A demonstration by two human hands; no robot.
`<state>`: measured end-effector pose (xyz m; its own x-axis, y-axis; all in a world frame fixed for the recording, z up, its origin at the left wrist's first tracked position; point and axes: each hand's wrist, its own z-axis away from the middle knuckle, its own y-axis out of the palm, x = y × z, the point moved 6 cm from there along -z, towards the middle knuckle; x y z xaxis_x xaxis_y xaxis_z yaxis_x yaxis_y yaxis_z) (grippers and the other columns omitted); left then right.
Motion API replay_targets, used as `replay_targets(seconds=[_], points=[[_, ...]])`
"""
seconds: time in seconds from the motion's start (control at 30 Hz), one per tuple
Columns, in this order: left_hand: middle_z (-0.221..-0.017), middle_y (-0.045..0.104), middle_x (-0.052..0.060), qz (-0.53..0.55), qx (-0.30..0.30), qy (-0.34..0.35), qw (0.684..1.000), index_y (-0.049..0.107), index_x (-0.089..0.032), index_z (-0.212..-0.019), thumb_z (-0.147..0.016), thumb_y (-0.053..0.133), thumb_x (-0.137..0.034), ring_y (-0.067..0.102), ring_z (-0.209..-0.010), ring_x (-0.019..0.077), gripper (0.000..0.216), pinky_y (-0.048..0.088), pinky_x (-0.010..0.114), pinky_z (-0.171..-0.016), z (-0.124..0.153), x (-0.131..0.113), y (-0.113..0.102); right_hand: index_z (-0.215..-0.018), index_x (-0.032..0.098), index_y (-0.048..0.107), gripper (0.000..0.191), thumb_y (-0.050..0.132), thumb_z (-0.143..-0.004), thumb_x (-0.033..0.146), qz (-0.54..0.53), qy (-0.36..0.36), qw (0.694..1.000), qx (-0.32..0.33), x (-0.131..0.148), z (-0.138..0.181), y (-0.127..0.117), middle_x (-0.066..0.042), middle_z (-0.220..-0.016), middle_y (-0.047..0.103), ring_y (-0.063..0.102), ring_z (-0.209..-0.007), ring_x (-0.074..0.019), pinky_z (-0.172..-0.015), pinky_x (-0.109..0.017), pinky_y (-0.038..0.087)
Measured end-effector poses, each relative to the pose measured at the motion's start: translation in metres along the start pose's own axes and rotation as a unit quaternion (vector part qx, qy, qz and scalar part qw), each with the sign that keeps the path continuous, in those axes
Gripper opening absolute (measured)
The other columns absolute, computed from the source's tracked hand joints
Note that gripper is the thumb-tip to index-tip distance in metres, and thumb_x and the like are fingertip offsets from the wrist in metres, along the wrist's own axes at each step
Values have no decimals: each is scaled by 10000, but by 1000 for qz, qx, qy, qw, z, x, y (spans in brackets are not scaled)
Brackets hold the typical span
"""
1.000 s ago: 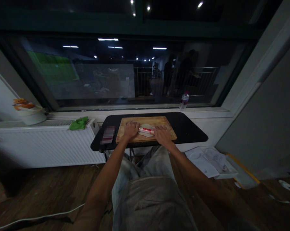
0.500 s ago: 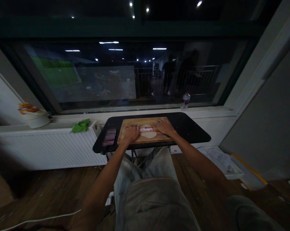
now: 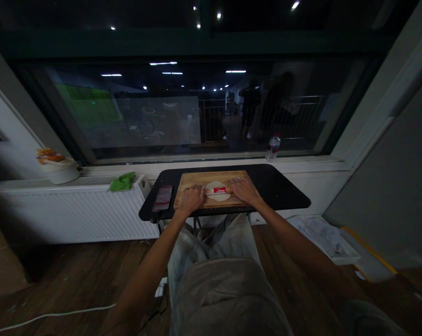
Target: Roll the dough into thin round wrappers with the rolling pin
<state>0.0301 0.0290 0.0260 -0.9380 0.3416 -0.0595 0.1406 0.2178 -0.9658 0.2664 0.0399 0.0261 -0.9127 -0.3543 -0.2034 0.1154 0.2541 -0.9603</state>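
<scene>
A wooden cutting board lies on a small black table. On the board rests a flat round of pale dough. Across the dough lies a red and white roller. My left hand presses flat on the roller's left end, fingers stretched out. My right hand lies flat on its right end in the same way.
A blurred dark object sits on the table's left side. A plastic bottle stands on the window sill. A green cloth and a white bowl rest on the radiator shelf. Papers lie on the floor at the right.
Both hands with the roller moved away over the dough, then came back toward me a little. The camera view shifted slightly to the left.
</scene>
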Motion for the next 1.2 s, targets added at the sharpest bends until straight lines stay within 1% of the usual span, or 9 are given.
replay_targets(seconds=[0.17, 0.27, 0.37, 0.57, 0.7, 0.8, 0.97, 1.07, 1.2], points=[[-1332, 806, 162, 4, -8, 2, 1000, 750, -173, -1361, -1218, 276, -374, 775, -1220, 294, 535, 564, 397, -1072, 5, 1, 3, -1525, -32, 671, 540, 344, -1134, 144, 0, -3, 999, -41, 3, 9, -4, -286, -1568, 679, 627, -1514, -349, -1303, -481, 440], [-1314, 814, 149, 21, -40, 14, 999, 758, -180, -1344, -1215, 299, -354, 782, -1200, 274, 508, 573, 380, -1066, 9, 1, 2, -1499, 4, 708, 522, 366, -1138, 162, -8, -4, 998, -67, 5, 14, -5, -264, -1555, 699, 652, -1495, -340, -1283, -471, 479], [-1294, 818, 146, 36, -70, 30, 996, 772, -184, -1318, -1211, 317, -334, 780, -1205, 272, 491, 578, 384, -1080, 14, 2, 4, -1527, 18, 693, 525, 375, -1142, 183, -31, 9, 996, -89, 5, 20, -6, -251, -1538, 714, 673, -1476, -327, -1270, -465, 504], [-1396, 796, 143, 71, -122, 69, 988, 746, -194, -1399, -1201, 353, -316, 722, -1362, 275, 457, 541, 423, -1197, 24, 4, 10, -1563, 19, 668, 563, 332, -1166, 234, -92, 22, 989, -116, 10, 35, -5, -235, -1589, 682, 623, -1539, -303, -1321, -442, 459], [-1439, 783, 147, 83, -129, 81, 985, 725, -191, -1445, -1200, 349, -320, 683, -1432, 287, 466, 506, 465, -1243, 28, 7, 16, -1593, 31, 644, 585, 325, -1179, 292, -132, 59, 979, -142, 12, 49, 0, -223, -1624, 657, 600, -1562, -302, -1336, -461, 445], [-1480, 767, 143, 86, -126, 83, 985, 713, -198, -1466, -1202, 333, -331, 658, -1468, 285, 481, 469, 473, -1275, 28, 7, 18, -1618, 43, 624, 604, 309, -1179, 313, -137, 61, 977, -153, 13, 52, 4, -212, -1645, 642, 583, -1574, -315, -1339, -483, 438], [-1527, 741, 160, 65, -103, 37, 992, 707, -188, -1479, -1193, 339, -339, 594, -1539, 325, 490, 415, 521, -1304, 13, 8, 19, -1584, 53, 659, 584, 333, -1156, 280, -106, 33, 984, -137, 7, 32, 6, -230, -1588, 686, 580, -1559, -361, -1338, -568, 409], [-1535, 730, 183, 38, -89, 9, 995, 709, -169, -1482, -1188, 349, -358, 557, -1564, 369, 502, 405, 561, -1290, -1, 8, 15, -1492, 69, 727, 542, 343, -1141, 224, -72, 14, 992, -101, 0, 9, 5, -229, -1504, 744, 653, -1458, -371, -1307, -561, 428], [-1496, 741, 187, 11, -80, -1, 997, 719, -195, -1456, -1192, 336, -385, 598, -1493, 393, 503, 419, 591, -1249, -19, 8, 3, -1520, 109, 715, 505, 409, -1131, 208, -55, 12, 996, -63, -7, -15, 2, -221, -1477, 758, 665, -1413, -394, -1249, -553, 458]])
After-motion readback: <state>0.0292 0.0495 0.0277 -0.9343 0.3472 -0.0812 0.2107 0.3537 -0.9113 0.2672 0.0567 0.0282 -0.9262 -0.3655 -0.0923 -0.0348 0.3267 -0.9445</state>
